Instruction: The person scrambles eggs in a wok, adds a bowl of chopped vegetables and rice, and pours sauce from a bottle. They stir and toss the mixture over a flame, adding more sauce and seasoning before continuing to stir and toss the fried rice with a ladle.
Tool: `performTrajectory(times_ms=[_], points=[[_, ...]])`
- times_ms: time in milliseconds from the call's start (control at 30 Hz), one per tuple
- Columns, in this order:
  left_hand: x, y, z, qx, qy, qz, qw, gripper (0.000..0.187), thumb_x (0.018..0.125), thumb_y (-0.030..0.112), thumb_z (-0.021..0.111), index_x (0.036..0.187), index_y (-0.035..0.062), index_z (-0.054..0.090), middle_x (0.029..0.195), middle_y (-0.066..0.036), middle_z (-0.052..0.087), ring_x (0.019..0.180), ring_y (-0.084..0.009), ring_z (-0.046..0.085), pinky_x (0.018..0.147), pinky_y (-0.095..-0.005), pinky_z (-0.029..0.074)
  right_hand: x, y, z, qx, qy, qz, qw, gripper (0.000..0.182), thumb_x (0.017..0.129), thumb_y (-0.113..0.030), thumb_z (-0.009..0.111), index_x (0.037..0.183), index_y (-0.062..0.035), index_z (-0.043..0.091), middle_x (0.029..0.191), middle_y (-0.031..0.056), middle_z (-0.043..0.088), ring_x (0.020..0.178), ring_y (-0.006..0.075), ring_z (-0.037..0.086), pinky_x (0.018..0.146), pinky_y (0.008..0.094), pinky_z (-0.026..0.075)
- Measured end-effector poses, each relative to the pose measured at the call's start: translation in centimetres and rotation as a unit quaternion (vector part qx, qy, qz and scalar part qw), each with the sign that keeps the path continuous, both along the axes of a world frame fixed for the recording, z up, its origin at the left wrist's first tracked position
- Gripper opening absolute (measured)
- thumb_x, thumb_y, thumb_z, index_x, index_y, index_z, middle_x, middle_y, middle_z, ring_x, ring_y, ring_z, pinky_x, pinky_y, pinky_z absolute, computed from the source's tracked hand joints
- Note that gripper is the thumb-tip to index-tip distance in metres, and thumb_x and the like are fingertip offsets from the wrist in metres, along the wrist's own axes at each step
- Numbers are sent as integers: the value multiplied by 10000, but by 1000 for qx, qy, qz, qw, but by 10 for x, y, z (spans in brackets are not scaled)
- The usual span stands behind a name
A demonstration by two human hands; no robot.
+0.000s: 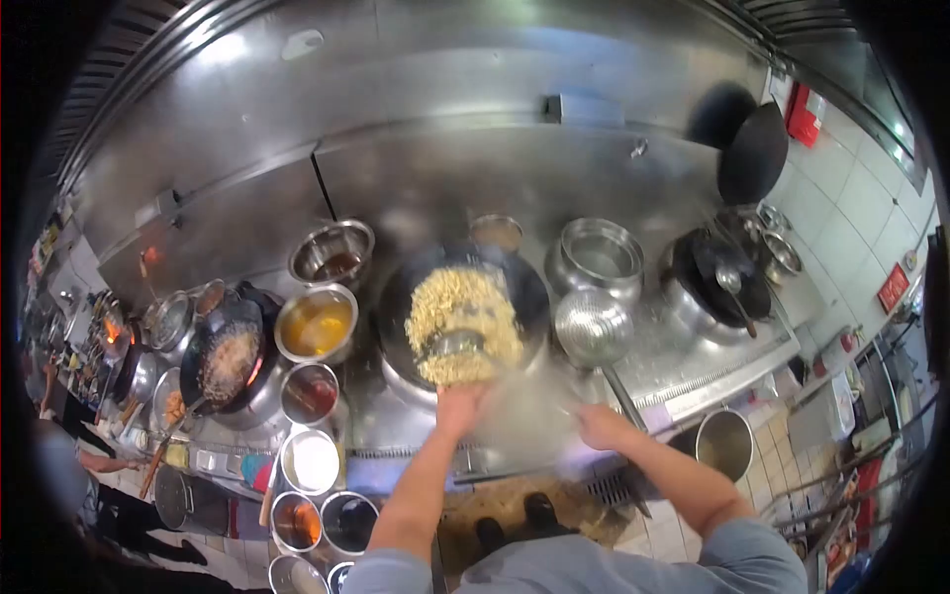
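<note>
A black wok (539,302) sits on the burner in front of me, with a pale yellow heap of small grainy pieces (463,297) in it, resembling fried rice. The bowl of a metal ladle (458,344) rests in the food. My left hand (460,406) is closed at the wok's near rim. To its right, my right hand (606,428) is closed around the end of the ladle's handle, which is smeared by motion and steam. A perforated strainer (594,327) with a long handle lies just beyond my right hand.
Bowls of yellow liquid (317,325) and dark sauce (332,259) stand left of the wok. Several seasoning pots (310,461) line the near left. A metal pot (597,255) is at the back right. Another wok (233,356) with food stands left, near a co-worker's arm (107,462).
</note>
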State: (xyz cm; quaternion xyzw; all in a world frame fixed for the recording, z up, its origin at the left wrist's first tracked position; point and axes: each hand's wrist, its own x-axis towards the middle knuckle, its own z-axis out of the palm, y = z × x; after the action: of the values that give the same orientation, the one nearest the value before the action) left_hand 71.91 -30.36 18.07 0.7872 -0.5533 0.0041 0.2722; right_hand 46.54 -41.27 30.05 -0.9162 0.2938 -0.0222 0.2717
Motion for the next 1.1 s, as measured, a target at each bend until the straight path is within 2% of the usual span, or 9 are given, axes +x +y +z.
performTrajectory(times_ms=[133,233,300,367,533,633,733,900,1100], points=[[-42,6,27,-1,3,22,1000,399,916,422,494,736,103,650,725,-148,652,721,-316,628,740,-478,399,-60,36,108,77,181,47,979,552,946,-222,466,1463,-155,284,1137,262,591,985,423,599,871,455,469],[-83,56,117,-44,-51,-43,997,355,879,411,570,715,104,638,599,-122,617,563,-296,600,684,-418,412,-89,29,182,114,167,99,974,586,941,-222,483,1480,-219,254,1049,239,630,947,399,620,843,446,478],[-84,58,155,-116,-49,-72,989,334,850,410,615,720,103,635,582,-107,612,538,-281,586,656,-392,396,-88,21,198,166,323,108,925,599,935,-228,500,1480,-264,254,1001,204,653,885,362,641,806,425,492],[-78,46,167,-91,-67,-68,991,332,860,405,602,719,107,635,592,-108,619,538,-281,582,637,-390,377,-61,11,172,86,302,128,941,579,927,-221,502,1466,-279,297,942,182,658,824,320,648,768,406,498],[-83,14,6,-76,-14,18,997,352,873,384,581,676,94,609,624,-137,611,591,-326,597,734,-482,413,29,-5,66,5,109,97,989,553,907,-168,508,1439,-196,357,949,256,638,863,418,617,793,459,486],[-110,35,-5,-259,-78,-21,963,394,845,433,603,642,96,600,602,-145,607,584,-345,591,745,-490,401,33,2,58,-4,69,76,995,566,903,-140,502,1444,-165,338,963,272,633,882,427,614,795,482,479],[-81,37,104,5,-66,-25,998,409,882,447,553,669,105,624,621,-123,626,611,-328,608,699,-457,390,14,11,60,12,55,91,994,557,913,-140,479,1446,-137,318,953,271,633,872,431,614,784,492,478],[-59,36,24,37,-13,-19,999,406,916,458,496,725,134,649,658,-123,646,638,-319,629,733,-493,422,-62,21,140,50,174,137,974,523,932,-189,469,1439,-184,342,1054,246,626,957,403,608,871,464,465],[-51,18,103,-46,-50,-49,996,401,881,457,561,679,115,620,588,-112,613,579,-316,607,691,-443,428,-42,0,139,31,223,165,960,501,926,-203,474,1420,-209,393,1040,241,629,969,388,614,874,454,473]])
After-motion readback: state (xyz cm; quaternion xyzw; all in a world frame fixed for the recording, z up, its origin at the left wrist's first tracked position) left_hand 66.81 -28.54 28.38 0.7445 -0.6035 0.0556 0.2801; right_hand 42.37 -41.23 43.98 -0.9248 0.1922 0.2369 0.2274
